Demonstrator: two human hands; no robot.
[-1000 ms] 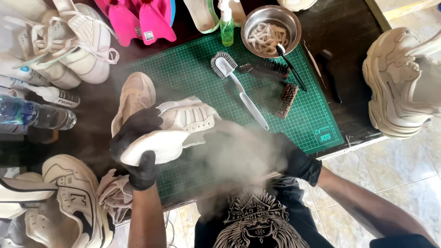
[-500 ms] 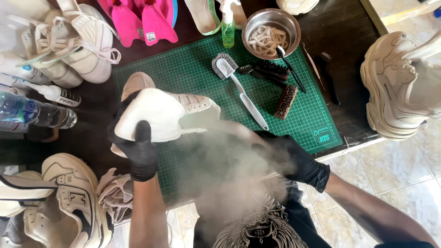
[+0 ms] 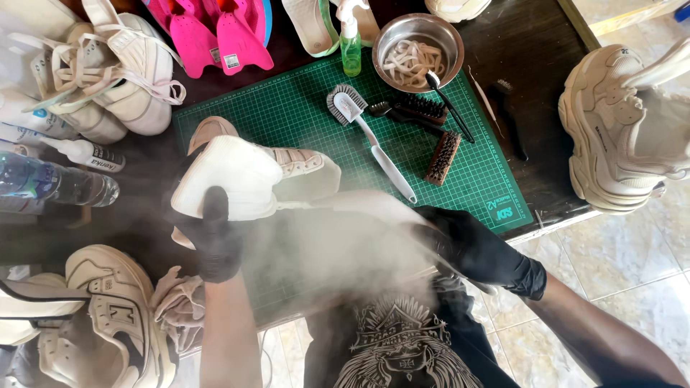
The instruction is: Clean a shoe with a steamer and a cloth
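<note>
From the head view, we held a white sneaker in our black-gloved left hand, the grip closed around its toe end and the shoe raised just above the green cutting mat on the dark worktop. Our gloved right hand sat at the near edge of the mat, its grip closed on something we could not make out behind a thick cloud of white vapour that drifted between the two hands and across the shoe's heel.

Beyond the shoe lay a white-handled brush, a wooden brush and a steel bowl with laces coiled inside, with a small green spray bottle beside it. More pale sneakers sat at the left, and another at the right edge.

We judged the step in hand to be steaming or spraying the shoe's surface. The next move seemed to call for turning the shoe steadily in the left hand so another part faced the vapour.
</note>
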